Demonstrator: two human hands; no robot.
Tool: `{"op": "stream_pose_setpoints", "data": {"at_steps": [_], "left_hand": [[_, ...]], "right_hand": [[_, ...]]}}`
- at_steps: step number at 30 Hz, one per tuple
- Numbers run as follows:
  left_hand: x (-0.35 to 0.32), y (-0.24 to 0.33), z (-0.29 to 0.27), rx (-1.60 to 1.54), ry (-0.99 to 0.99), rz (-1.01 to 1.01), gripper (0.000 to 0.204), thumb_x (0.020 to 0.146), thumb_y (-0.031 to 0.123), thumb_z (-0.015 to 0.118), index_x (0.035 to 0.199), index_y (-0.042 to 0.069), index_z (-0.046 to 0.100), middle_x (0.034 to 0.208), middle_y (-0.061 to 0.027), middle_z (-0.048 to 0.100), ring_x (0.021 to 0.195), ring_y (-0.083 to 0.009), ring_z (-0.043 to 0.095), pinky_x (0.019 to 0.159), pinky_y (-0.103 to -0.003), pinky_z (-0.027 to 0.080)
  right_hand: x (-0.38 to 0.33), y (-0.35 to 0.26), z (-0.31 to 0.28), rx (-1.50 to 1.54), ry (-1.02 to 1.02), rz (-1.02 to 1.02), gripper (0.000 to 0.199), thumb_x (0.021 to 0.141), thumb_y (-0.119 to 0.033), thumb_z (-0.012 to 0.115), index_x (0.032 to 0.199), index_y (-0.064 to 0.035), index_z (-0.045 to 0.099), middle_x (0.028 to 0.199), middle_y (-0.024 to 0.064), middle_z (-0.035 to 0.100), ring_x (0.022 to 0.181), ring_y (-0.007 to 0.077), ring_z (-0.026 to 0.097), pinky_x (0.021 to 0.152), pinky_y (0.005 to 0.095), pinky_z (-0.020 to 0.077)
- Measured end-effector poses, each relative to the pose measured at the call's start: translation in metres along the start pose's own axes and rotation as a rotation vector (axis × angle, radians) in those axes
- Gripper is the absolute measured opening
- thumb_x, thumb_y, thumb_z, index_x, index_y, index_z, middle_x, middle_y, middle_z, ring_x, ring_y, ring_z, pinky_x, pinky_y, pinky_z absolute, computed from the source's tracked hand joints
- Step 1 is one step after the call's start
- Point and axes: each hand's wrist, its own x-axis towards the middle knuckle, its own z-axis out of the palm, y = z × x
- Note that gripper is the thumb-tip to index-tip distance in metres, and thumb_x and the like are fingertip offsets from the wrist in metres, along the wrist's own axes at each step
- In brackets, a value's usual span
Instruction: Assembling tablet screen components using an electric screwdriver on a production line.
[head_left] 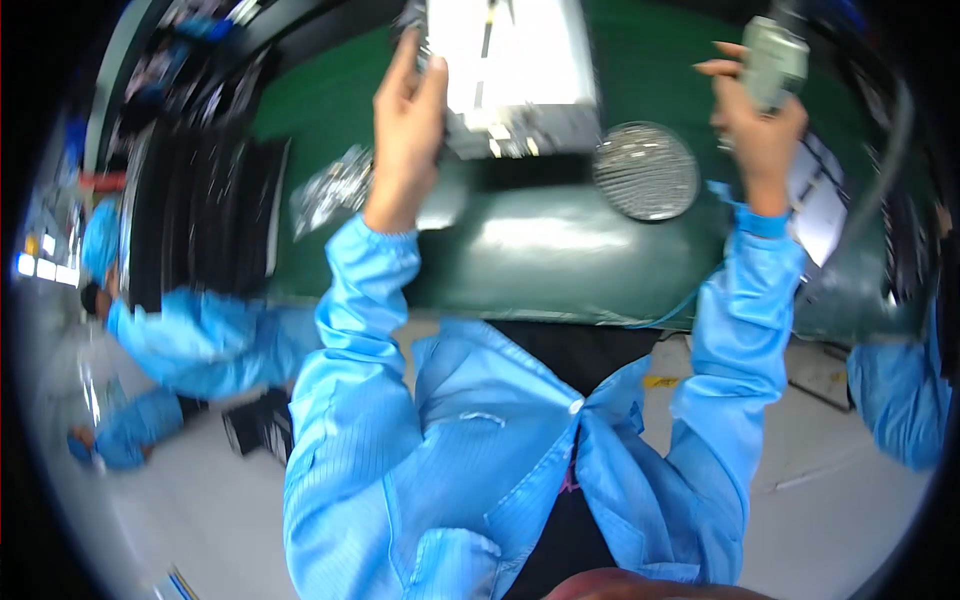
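My left hand (408, 125) is at the left side of a bright white-topped box (520, 60), thumb and fingers closed about its edge, with a dark part by the fingertips. The box's grey, blurred front side faces me, and its far end is cut off by the picture's top. My right hand (757, 125) is raised at the right, wrapped round a pale grey-green, block-shaped handheld device (775, 62). One or two of its fingers stick out to the left. Between the hands, a round, ridged, see-through dish (646, 171) lies on the green mat, touching neither.
A crumpled clear plastic bag (333, 190) lies left of my left wrist. Dark upright panels (205, 210) stand in a row farther left. White sheets (818, 200) lie beside my right wrist, near a grey cable (890, 150). Blue-sleeved co-workers (190, 335) are at both sides.
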Motion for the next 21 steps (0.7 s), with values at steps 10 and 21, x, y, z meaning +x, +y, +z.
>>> {"op": "stream_pose_setpoints", "data": {"at_steps": [10, 21], "left_hand": [[-0.192, 0.001, -0.04, 0.478, -0.09, -0.219, 0.057, 0.102, 0.014, 0.058, 0.152, -0.001, 0.036, 0.118, -0.0165, 0.061, 0.102, -0.0133, 0.057, 0.088, -0.027, 0.047], [-0.055, -0.041, -0.176, 1.357, 0.119, 0.221, 0.041, 0.093, 0.045, 0.066, 0.125, 0.019, 0.067, 0.134, -0.0151, 0.056, 0.131, -0.0347, 0.047, 0.108, -0.064, 0.023]], "right_hand": [[-0.007, -0.002, 0.004, -0.03, -0.071, -0.049, 0.029, 0.091, -0.001, 0.059, 0.118, 0.0068, 0.065, 0.098, 0.0077, 0.075, 0.057, 0.0052, 0.054, 0.053, 0.0218, 0.0432], [-0.011, -0.006, 0.013, 0.037, -0.113, -0.032, 0.033, 0.09, 0.0, 0.057, 0.122, 0.0108, 0.06, 0.101, 0.0141, 0.074, 0.058, 0.0066, 0.055, 0.054, 0.0228, 0.0444]]}}
